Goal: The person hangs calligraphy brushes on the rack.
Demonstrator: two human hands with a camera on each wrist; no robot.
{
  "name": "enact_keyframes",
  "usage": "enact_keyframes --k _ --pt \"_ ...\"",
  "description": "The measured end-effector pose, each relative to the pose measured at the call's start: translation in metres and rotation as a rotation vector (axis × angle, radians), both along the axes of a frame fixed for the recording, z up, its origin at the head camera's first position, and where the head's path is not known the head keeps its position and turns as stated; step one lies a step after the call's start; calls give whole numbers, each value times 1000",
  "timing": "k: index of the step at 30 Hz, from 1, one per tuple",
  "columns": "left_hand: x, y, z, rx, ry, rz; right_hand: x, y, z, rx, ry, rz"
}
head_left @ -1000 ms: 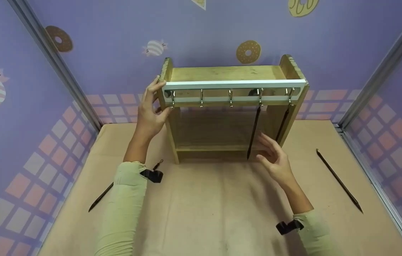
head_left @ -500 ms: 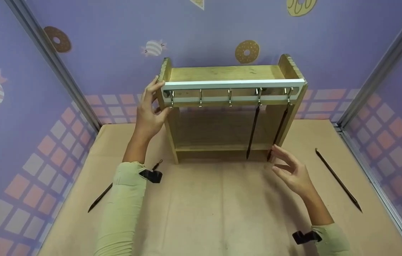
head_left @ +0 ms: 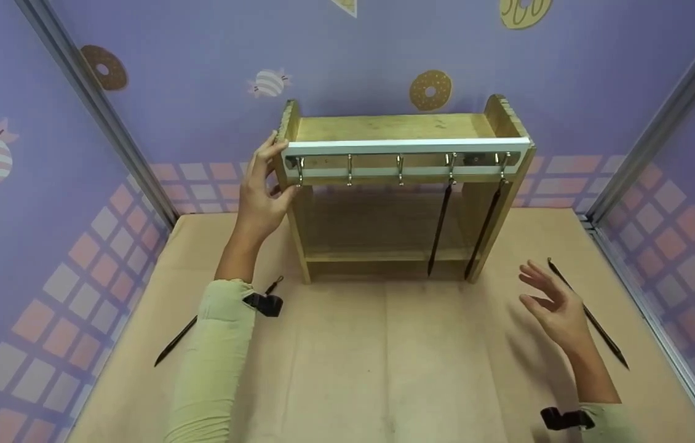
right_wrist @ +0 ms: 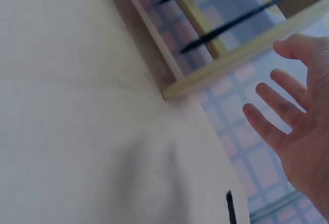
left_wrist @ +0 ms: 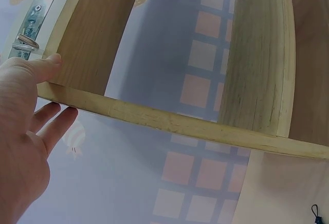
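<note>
A small wooden shelf (head_left: 384,128) stands upright, a row of metal hooks (head_left: 400,169) on a white strip along its upper front. My left hand (head_left: 263,197) grips the shelf's left upright, the thumb at the front and fingers on the outer side. From the two rightmost hooks hang dark, pointed calligraphy brushes, an inner brush (head_left: 440,231) and an outer brush (head_left: 484,232). Right of the shelf, my right hand (head_left: 559,311) is in the air, holding nothing, its fingers spread and slightly bent. Behind it in the head view lies another dark brush (head_left: 606,338).
A further brush (head_left: 175,341) with a cord loop lies at the left, partly hidden by my left sleeve (head_left: 218,363). A beige cloth (head_left: 347,369) covers the table. Patterned walls with metal posts (head_left: 101,117) enclose the back and sides.
My right hand has moved right and down, from beside the hanging brushes toward the brush lying on the right. My left hand stays on the shelf's side.
</note>
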State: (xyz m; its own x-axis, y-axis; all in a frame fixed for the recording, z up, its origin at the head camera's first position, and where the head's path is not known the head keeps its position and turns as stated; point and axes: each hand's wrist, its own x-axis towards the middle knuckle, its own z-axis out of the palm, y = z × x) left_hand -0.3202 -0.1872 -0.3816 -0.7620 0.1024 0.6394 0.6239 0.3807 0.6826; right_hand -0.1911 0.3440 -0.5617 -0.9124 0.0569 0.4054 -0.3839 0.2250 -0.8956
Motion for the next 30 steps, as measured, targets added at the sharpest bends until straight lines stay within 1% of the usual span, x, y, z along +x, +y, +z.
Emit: enact_keyframes --k 5,10,12,14,16,22,28,30 --pt "0 1 1 5 -4 -1 3 27 -4 18 -1 -66" --pt "0 0 1 6 -5 2 4 50 -7 -10 -6 -120" --pt "-1 0 1 5 -4 2 3 58 -8 -5 -12 -148" --pt "-1 0 0 2 0 4 3 65 -9 37 -21 -176" --pt "0 1 0 -5 9 9 2 72 -10 107 -38 -206" --pt "-2 0 -2 -1 26 -7 -4 91 -9 306 -88 -247" --pt "-1 -1 -1 3 12 -9 -10 103 -1 432 -144 -245" --pt "-1 -1 -1 5 13 -12 -13 107 2 458 -155 -224"
